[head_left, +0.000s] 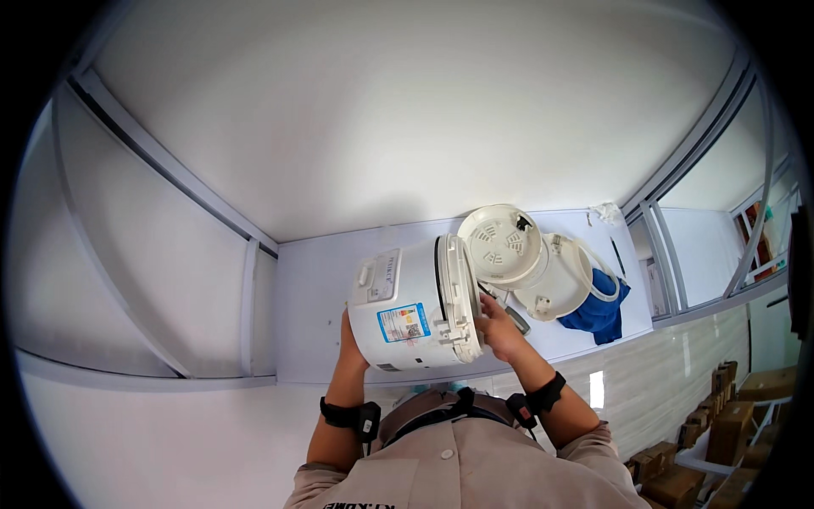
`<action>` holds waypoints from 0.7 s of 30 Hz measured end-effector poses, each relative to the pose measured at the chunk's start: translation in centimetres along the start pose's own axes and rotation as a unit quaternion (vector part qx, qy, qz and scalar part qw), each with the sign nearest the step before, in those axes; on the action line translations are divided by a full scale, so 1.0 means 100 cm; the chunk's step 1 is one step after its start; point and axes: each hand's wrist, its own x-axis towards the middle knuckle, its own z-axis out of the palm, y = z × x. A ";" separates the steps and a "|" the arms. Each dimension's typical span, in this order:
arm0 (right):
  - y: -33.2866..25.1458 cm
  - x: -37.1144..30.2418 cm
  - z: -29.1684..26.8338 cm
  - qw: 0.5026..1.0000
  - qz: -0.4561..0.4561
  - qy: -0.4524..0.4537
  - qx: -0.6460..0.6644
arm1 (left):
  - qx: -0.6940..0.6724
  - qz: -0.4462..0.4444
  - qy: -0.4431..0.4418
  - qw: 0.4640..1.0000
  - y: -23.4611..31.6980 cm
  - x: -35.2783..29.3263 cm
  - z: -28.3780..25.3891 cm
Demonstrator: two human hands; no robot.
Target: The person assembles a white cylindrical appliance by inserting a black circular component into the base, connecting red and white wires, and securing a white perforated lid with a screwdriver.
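A white rice cooker body (415, 297) lies on its side in front of me, with its ringed end toward the right. It has a control panel and a blue-bordered label on the side that shows. My left hand (349, 343) is against its left end, its fingers mostly hidden behind the body. At the right end my right hand (500, 331) grips the rim, fingers reaching into the end. Just beyond the right hand lie a round cream vented cover (502, 246) and a second round cream plastic part (560, 280). A grey-handled tool (517, 321) is partly hidden beside that hand.
The white table (309, 314) meets a plain wall (407, 110) at the back. A blue cloth (602, 314) lies at the right, with a thin dark tool (617, 256) and crumpled clear plastic (606, 213) behind it. Metal-framed panels stand either side; cardboard boxes (729, 433) are at lower right.
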 end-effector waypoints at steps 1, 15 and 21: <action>0.004 0.002 -0.003 0.995 -0.067 0.030 -0.063 | 0.003 -0.001 -0.006 1.000 0.002 -0.001 0.003; -0.035 -0.042 0.004 0.957 -0.196 -0.209 0.051 | 0.310 0.193 0.017 0.931 0.021 -0.013 0.045; -0.036 -0.041 0.028 0.952 -0.275 -0.125 -0.042 | 0.429 0.251 0.030 0.867 0.019 -0.020 0.059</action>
